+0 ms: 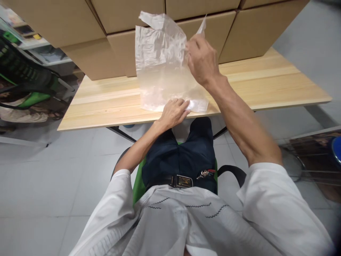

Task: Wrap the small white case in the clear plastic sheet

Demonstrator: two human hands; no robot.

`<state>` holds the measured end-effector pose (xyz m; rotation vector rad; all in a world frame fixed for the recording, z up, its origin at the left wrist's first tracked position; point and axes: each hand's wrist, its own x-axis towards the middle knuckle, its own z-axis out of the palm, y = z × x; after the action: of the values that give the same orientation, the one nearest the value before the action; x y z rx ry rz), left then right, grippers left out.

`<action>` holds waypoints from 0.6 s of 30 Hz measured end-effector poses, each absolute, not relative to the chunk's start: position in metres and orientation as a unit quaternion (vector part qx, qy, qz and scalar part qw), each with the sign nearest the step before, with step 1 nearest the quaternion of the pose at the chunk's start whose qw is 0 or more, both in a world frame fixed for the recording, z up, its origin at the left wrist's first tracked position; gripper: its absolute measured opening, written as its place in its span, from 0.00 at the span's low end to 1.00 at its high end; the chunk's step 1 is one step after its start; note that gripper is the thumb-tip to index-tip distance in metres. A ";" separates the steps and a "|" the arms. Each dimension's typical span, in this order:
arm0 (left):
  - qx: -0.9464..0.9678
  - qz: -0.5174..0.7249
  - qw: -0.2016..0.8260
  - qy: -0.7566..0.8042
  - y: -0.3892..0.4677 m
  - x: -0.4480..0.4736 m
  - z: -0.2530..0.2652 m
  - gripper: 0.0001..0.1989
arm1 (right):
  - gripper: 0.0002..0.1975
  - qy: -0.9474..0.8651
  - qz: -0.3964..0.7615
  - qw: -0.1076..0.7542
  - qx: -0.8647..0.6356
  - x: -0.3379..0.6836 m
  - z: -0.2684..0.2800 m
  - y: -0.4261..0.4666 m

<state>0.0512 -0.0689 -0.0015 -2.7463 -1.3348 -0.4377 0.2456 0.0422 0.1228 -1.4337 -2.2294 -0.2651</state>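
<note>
A clear, crumpled plastic bag [157,78] lies across the front of the wooden table, with its upper part raised and wrinkled against cardboard boxes. My right hand [204,60] is closed on the bag's upper right side, and a strip of the plastic sticks up above the fist. At the table's front edge, my left hand [174,111] rests on the bag's lower edge with its fingers laid over the plastic. A bright white patch shows beside those fingertips; I cannot tell if it is glare or something inside.
Stacked cardboard boxes [133,49] line the back of the wooden table [106,106]. On the left stands a black and green chair [29,76] near cluttered shelves. A blue round object [337,147] sits on a rack at the right.
</note>
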 end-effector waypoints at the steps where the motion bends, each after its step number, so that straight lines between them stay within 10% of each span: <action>1: -0.888 -0.137 0.020 -0.438 -0.064 0.054 0.002 0.26 | 0.28 -0.811 -0.083 0.257 -0.519 0.255 0.115 0.048; 6: -0.886 -0.127 -0.002 -0.446 -0.043 0.065 0.007 0.26 | 0.29 -0.817 -0.036 0.387 -0.426 0.298 0.049 0.034; 18: -0.861 -0.116 -0.033 -0.494 -0.049 0.049 0.015 0.33 | 0.30 -0.853 0.075 0.314 -0.410 0.303 -0.024 -0.029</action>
<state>0.0490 -0.0492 0.0150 -2.7634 -1.5844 -0.3731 0.3026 -0.0292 -0.0245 -1.0804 -2.2480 0.1972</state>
